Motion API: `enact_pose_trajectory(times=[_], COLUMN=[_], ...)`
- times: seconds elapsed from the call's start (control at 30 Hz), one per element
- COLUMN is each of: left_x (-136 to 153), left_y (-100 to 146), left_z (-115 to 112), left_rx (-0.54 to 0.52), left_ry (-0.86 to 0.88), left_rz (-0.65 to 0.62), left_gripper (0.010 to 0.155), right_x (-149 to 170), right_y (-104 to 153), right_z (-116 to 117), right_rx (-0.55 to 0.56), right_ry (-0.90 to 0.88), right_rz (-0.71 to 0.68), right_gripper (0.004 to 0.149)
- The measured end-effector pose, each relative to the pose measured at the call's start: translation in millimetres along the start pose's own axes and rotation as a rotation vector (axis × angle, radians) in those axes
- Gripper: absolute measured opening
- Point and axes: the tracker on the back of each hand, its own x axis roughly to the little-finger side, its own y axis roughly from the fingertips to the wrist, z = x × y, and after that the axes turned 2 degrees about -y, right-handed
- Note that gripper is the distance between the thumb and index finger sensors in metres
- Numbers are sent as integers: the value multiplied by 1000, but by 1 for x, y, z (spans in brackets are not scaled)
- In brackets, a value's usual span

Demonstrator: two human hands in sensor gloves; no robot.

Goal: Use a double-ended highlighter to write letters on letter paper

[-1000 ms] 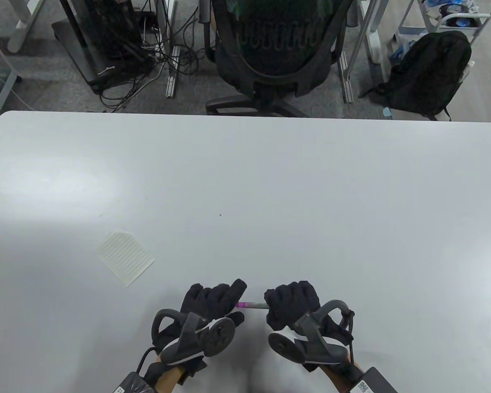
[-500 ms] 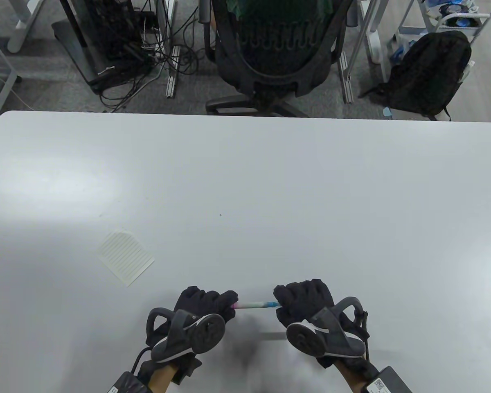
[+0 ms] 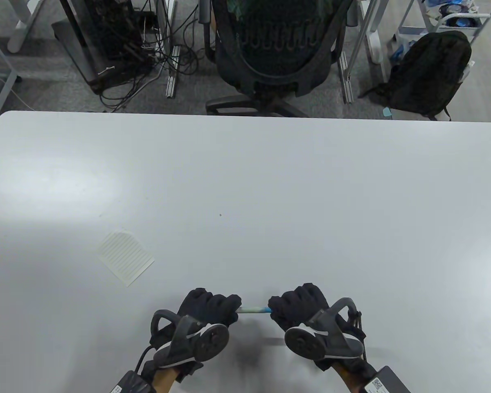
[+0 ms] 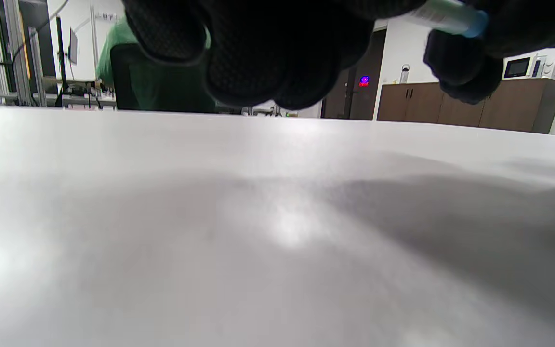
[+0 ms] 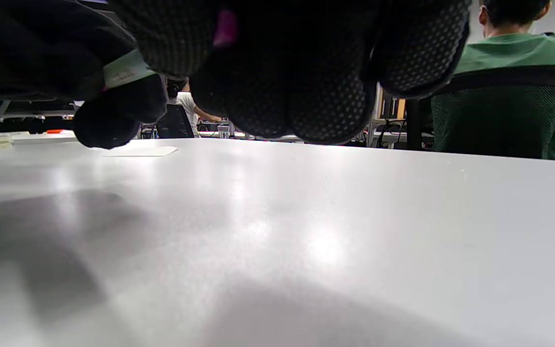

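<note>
1. Paper (image 3: 126,258) is lying flat on the table (image 3: 270,184), left of & beyond both hands, well apart from them. Small lined sheet w/ one rounded end, cream, thin; nothing written on it yet as far as I can tell.
2. Left hand (image 3: 206,307) is curling its fingers round the left end of the highlighter (image 3: 252,309), holding it just above the table near the front edge. Black knit glove w/ a dotted, grippy palm.
3. Highlighter is spanning the gap btwn the hands, roughly level. Slim round barrel, pale w/ a blue band near the right end; smooth plastic, so prob slippery. A bit of pink is showing inside the right fist in the right wrist view.
4. Right hand (image 3: 300,305) is closing round the right end, fingers wrapped tight.
5. Step in hand looks like working a cap, though which end I can't tell. Best way: be keeping one fist still on the barrel, pulling or pushing straight along the axis w/ the other, no bending, & keeping it low over the table so a slipped cap isn't rolling far.
6. Table is smooth, pale grey, glossy, throwing soft reflections.
</note>
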Motion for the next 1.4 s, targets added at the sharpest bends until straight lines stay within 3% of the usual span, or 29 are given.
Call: enact_pose_trajectory(times=[0.33, 0.37, 0.4, 0.47, 0.5, 0.57, 0.93, 1.4], left_x=[-5, 8, 21, 39, 36, 30, 30, 28], left_y=[1, 6, 9, 16, 15, 10, 7, 4], left_z=[9, 8, 10, 9, 11, 13, 8, 5], left_rx=[-64, -81, -63, -53, -59, -64, -19, 23], left_ry=[-62, -162, -200, 10, -13, -57, -7, -6], left_rz=[10, 96, 87, 154, 142, 118, 124, 113], left_gripper=[51, 51, 51, 51, 50, 51, 51, 51], right_x=[9, 21, 34, 51, 51, 47, 38, 62], right_y=[-2, 7, 10, 21, 17, 13, 5, -9], right_z=[-12, -15, -18, -24, -23, -20, -8, 16], right_rx=[-26, -32, -37, 34, 11, -21, -57, -190], right_ry=[-79, -8, 33, -164, -172, -54, 66, 250], right_rz=[9, 102, 75, 177, 190, 161, 149, 313], right_gripper=[44, 44, 44, 44, 44, 45, 49, 48])
